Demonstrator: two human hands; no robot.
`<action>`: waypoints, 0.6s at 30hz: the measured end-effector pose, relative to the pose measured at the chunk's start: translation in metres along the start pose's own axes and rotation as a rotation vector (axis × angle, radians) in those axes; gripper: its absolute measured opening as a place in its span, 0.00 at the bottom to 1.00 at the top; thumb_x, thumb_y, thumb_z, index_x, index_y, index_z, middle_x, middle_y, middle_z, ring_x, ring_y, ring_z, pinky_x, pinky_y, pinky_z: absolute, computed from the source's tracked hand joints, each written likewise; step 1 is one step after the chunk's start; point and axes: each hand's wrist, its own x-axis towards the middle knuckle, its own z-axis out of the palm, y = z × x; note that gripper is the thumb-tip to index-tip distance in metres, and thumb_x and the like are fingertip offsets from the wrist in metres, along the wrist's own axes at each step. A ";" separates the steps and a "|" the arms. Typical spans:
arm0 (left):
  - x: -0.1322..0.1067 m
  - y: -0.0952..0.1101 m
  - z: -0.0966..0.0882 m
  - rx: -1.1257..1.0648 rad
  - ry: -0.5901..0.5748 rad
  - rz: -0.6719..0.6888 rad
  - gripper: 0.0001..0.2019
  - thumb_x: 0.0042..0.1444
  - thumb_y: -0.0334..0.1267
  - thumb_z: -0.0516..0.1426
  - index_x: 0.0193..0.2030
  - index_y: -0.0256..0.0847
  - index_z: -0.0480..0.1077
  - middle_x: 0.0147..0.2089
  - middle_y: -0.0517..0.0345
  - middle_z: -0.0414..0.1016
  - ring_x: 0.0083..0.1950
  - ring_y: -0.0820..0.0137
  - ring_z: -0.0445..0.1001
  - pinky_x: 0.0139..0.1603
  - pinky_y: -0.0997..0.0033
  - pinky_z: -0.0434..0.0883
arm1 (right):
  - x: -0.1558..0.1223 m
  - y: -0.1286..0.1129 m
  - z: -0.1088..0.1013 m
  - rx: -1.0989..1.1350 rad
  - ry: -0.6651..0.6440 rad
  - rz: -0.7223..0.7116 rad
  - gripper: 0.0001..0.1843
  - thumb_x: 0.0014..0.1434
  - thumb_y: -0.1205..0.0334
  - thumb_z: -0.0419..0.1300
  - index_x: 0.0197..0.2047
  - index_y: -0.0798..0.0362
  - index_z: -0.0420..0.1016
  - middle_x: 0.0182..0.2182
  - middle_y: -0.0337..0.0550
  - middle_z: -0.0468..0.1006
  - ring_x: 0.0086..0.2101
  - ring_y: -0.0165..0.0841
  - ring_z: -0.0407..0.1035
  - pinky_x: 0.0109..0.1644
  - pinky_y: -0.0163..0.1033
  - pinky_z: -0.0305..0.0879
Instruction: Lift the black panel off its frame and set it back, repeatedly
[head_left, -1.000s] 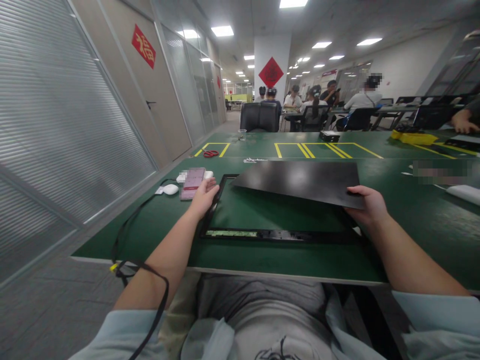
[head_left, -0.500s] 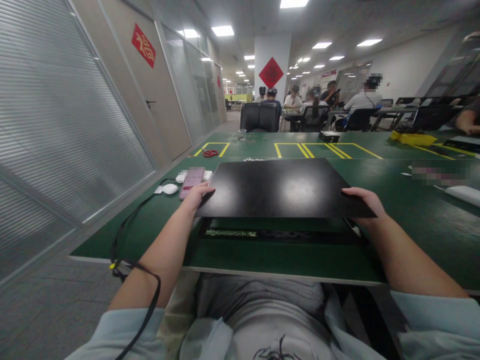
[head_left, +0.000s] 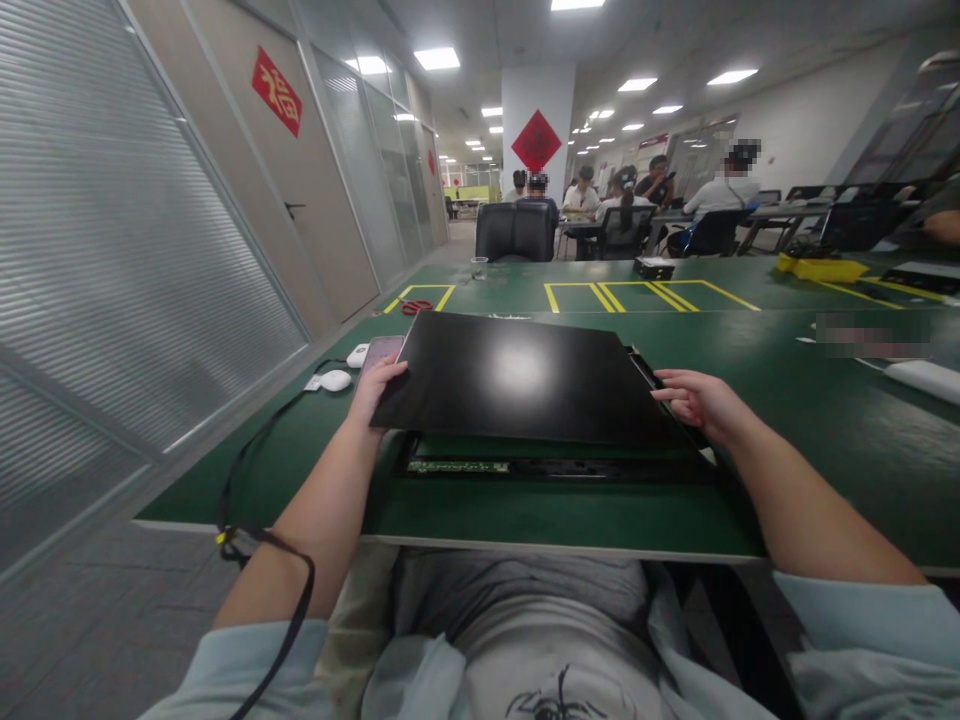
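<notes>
Black panel (head_left: 517,380) sits over the frame (head_left: 555,467), long axis left-right, left end higher. Left hand (head_left: 379,385) pinches the panel's near-left corner. Right hand (head_left: 697,400) is at its right edge, fingers loosely extended; can't tell if gripping.

Pink phone (head_left: 379,352) next to a white mouse (head_left: 335,380), left of middle. Further up the green counter (head_left: 787,420): red scissors (head_left: 416,307), clear cup (head_left: 478,267), yellow tray (head_left: 822,268) far right.

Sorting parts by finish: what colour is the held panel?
The panel is glossy black, seen best in the head view.
</notes>
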 end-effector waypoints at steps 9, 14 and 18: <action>-0.003 -0.003 0.006 0.069 0.083 -0.059 0.17 0.41 0.31 0.65 0.41 0.36 0.78 0.33 0.54 0.83 0.37 0.59 0.82 0.36 0.65 0.78 | -0.003 -0.002 0.002 -0.088 0.089 -0.011 0.06 0.55 0.72 0.62 0.35 0.54 0.72 0.21 0.51 0.80 0.09 0.21 0.50 0.10 0.26 0.44; -0.002 -0.009 0.012 0.091 0.071 -0.122 0.12 0.40 0.29 0.67 0.35 0.37 0.77 0.27 0.57 0.80 0.27 0.66 0.78 0.30 0.70 0.74 | 0.002 0.000 -0.001 -0.120 0.170 -0.017 0.08 0.54 0.74 0.62 0.32 0.51 0.71 0.19 0.45 0.78 0.08 0.22 0.50 0.09 0.28 0.43; 0.001 -0.013 0.010 0.132 0.062 -0.156 0.16 0.38 0.30 0.70 0.37 0.38 0.76 0.28 0.58 0.80 0.28 0.66 0.78 0.31 0.68 0.73 | 0.006 0.002 -0.007 -0.108 0.187 -0.029 0.08 0.54 0.74 0.62 0.32 0.51 0.71 0.18 0.43 0.77 0.07 0.23 0.51 0.09 0.29 0.42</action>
